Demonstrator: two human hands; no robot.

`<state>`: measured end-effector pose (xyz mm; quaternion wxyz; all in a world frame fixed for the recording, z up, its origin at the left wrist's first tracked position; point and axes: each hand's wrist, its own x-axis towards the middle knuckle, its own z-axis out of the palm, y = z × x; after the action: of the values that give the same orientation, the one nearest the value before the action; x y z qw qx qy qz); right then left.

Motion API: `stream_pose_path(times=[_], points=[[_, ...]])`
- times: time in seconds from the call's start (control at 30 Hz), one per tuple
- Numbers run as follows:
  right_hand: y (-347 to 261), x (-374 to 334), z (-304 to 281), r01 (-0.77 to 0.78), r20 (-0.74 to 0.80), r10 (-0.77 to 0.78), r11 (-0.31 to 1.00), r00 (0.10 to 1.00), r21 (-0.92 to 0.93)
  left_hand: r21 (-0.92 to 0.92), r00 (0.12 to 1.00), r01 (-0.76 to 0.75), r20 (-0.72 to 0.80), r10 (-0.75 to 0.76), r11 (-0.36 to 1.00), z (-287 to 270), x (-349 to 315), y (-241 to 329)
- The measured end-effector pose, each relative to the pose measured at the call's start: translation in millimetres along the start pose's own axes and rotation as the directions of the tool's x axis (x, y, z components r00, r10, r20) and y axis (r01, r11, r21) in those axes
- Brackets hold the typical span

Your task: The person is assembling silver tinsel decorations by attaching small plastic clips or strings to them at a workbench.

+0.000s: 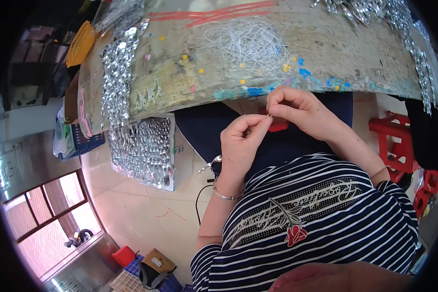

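My left hand [242, 139] and my right hand [304, 111] meet just off the near edge of the table, above my lap. Thumb and forefinger of each are pinched together, with the fingertips nearly touching. Something tiny and brownish seems to sit between them, too small to name. Beyond my hands, a loose tangle of thin white strings [248, 46] lies on the worn table [173, 58]. Small blue, yellow and pink bits are scattered around the tangle and along the near edge. A red patch shows below my fingertips, mostly hidden.
Shiny silver strands [118, 80] drape over the table's left end, and more silver strands [422, 73] hang at the right. A yellow basket [81, 44] is at the far left. Red plastic stools [392, 141] stand to my right. Boxes and crates [156, 261] are on the floor lower left.
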<state>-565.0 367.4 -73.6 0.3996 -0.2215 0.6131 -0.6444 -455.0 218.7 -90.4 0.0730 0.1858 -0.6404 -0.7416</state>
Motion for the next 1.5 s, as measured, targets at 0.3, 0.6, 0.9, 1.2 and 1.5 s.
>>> stream_pose_path(times=[0.3, 0.6, 0.9, 1.2, 1.5], points=[[-12, 3, 4, -0.04, 0.07, 0.03, 0.991, 0.997, 0.132, -0.053, 0.993, 0.091, 0.084, -0.087, 0.994, -8, -1, 5], [-41, 10, -51, 0.243, -0.278, -0.206, 0.964, 0.938, 0.107, 0.069, 0.947, 0.243, 0.2, -0.252, 0.968, -21, -5, 10], [-44, 12, -51, 0.218, -0.267, -0.191, 0.973, 0.944, 0.073, 0.065, 0.931, 0.131, 0.336, -0.145, 0.989, -28, -9, -6], [-48, 20, -82, 0.287, -0.335, -0.205, 0.933, 0.92, 0.216, 0.267, 0.94, 0.172, 0.243, -0.239, 0.948, -94, -37, -35], [-33, 32, -77, 0.166, -0.333, -0.123, 0.981, 0.935, 0.104, 0.261, 0.939, 0.296, 0.098, -0.33, 0.919, -151, -45, -11]])
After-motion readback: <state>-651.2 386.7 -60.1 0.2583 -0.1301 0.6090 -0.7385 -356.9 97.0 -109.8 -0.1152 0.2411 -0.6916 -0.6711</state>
